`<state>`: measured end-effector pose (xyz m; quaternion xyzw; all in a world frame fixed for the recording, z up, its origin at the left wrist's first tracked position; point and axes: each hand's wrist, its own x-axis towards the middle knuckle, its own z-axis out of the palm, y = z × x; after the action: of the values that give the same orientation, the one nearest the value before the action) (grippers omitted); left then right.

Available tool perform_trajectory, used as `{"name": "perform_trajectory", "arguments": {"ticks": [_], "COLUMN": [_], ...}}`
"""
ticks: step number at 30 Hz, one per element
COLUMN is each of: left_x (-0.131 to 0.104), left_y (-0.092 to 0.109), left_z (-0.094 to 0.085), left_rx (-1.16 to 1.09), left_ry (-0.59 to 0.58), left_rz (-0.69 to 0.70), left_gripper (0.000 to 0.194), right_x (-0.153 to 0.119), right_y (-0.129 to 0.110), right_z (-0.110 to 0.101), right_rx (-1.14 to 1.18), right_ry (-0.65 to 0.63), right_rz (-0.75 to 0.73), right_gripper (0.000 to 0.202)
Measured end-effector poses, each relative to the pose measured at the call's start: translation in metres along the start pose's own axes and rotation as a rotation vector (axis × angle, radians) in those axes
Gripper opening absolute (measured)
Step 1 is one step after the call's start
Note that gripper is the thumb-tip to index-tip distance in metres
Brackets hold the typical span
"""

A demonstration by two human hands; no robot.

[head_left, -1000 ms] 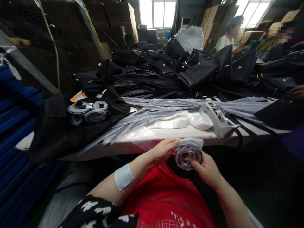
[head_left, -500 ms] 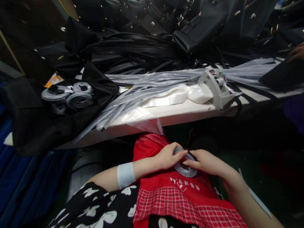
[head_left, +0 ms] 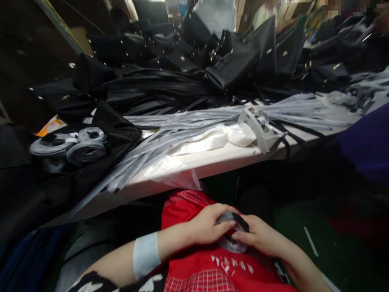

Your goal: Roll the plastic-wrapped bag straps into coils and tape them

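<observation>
While seated, lower centre | my left hand [head_left: 206, 225] and right hand [head_left: 261, 239] both grasping coil [head_left: 229, 233] between them, equally near

Rolled strap coils [head_left: 69, 146] at table's [head_left: 212, 160] left; tape dispenser [head_left: 259, 129] right. Handbags [head_left: 234, 67] piled behind loose strips [head_left: 182, 129].

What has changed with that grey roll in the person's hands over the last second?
Both hands, left hand and right hand, brought the grey roll down from the table edge onto the red apron. Both still grip it; the finished rolls stayed put.
</observation>
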<state>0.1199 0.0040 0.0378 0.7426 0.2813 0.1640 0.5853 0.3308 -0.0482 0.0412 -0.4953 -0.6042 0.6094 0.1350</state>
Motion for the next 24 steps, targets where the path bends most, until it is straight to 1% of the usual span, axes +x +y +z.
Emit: {"name": "perform_trajectory", "arguments": {"ticks": [2, 4, 7, 9, 11, 13, 15, 18, 21, 23, 24], "left_x": [0.002, 0.003, 0.005, 0.006, 0.008, 0.01, 0.012, 0.014, 0.016, 0.016, 0.016], "left_y": [0.004, 0.006, 0.003, -0.003, -0.01, -0.016, -0.018, -0.013, -0.005, -0.004, -0.006], "left_z": [-0.003, -0.004, 0.001, 0.006, 0.012, 0.014, 0.014, 0.01, 0.008, 0.008, 0.009], "left_rx": [0.03, 0.048, 0.072, 0.057, 0.013, -0.024, -0.02, 0.06, 0.218, 0.308, 0.33], "left_ry": [0.018, 0.056, 0.161, 0.232, 0.258, 0.24, 0.186, 0.077, 0.043, 0.05, 0.048], "left_rz": [-0.025, -0.059, -0.085, -0.087, -0.087, -0.109, -0.145, -0.164, -0.115, -0.049, -0.013], "left_gripper": [0.029, 0.029, 0.03, 0.036, 0.041, 0.041, 0.036, 0.027, 0.022, 0.017, 0.015], "right_x": [0.009, 0.018, 0.025, 0.027, 0.026, 0.025, 0.022, 0.021, 0.024, 0.028, 0.03], "right_y": [-0.004, -0.009, -0.016, -0.018, -0.019, -0.021, -0.024, -0.035, -0.047, -0.052, -0.052], "right_z": [-0.002, -0.004, -0.007, -0.008, -0.009, -0.011, -0.012, -0.012, -0.01, -0.007, -0.006], "right_rx": [0.037, 0.1, 0.176, 0.164, 0.113, 0.052, 0.004, -0.008, 0.012, 0.04, 0.054], "right_ry": [-0.019, -0.066, -0.114, -0.1, -0.067, -0.041, -0.035, -0.086, -0.085, -0.097, -0.125], "right_rz": [-0.001, -0.008, -0.004, 0.028, 0.062, 0.09, 0.101, 0.087, 0.099, 0.098, 0.09], "right_gripper": [0.024, 0.018, 0.015, 0.018, 0.022, 0.031, 0.036, 0.035, 0.031, 0.028, 0.027]}}
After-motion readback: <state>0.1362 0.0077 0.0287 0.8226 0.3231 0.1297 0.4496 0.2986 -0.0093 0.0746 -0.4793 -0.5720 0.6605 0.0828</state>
